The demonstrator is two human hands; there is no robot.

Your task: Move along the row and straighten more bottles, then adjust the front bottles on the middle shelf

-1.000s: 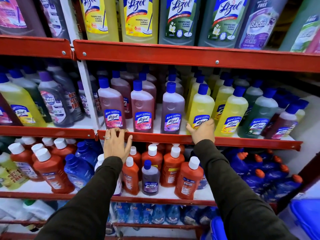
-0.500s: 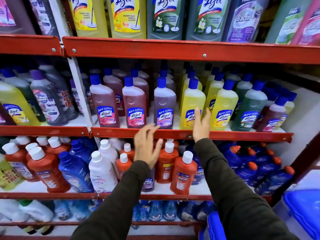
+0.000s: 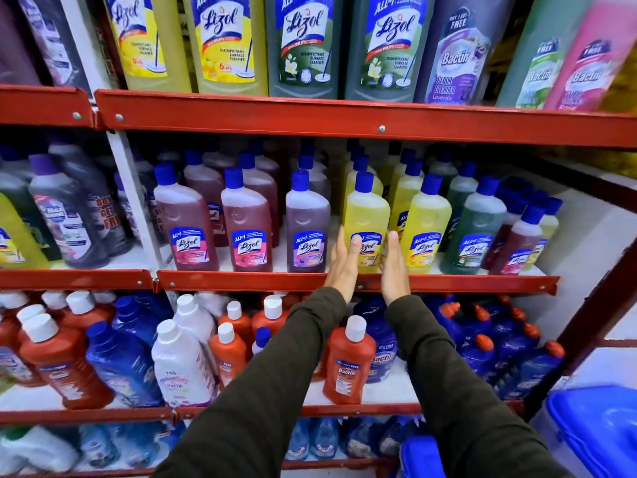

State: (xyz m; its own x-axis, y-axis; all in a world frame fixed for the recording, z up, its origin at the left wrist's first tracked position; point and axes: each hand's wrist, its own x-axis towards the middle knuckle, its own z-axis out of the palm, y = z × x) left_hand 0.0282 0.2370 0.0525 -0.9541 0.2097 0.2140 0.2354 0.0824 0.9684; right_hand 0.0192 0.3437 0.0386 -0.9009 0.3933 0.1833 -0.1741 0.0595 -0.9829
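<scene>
A yellow Lizol bottle [image 3: 366, 215] with a blue cap stands at the front of the middle shelf [image 3: 262, 281]. My left hand [image 3: 344, 263] is against its left side with straight fingers, the thumb lying on the label. My right hand [image 3: 393, 265] is against its right side, fingers straight and pointing up. Both palms face each other with the bottle between them. A second yellow bottle [image 3: 425, 222] stands just right of my right hand, and a purple Lizol bottle [image 3: 306, 222] just left of my left hand.
Red metal shelves carry rows of cleaner bottles: large Lizol and Bactin bottles [image 3: 227, 43] on top, pink, purple, yellow and green ones in the middle, orange Bactin bottles [image 3: 348, 363] and blue bottles [image 3: 496, 343] below. A blue plastic bin [image 3: 593, 429] sits low right.
My left hand left the shelf edge near the pink bottles and moved right to the yellow bottle. My right hand uncurled and rose beside the same bottle. The view moved closer.
</scene>
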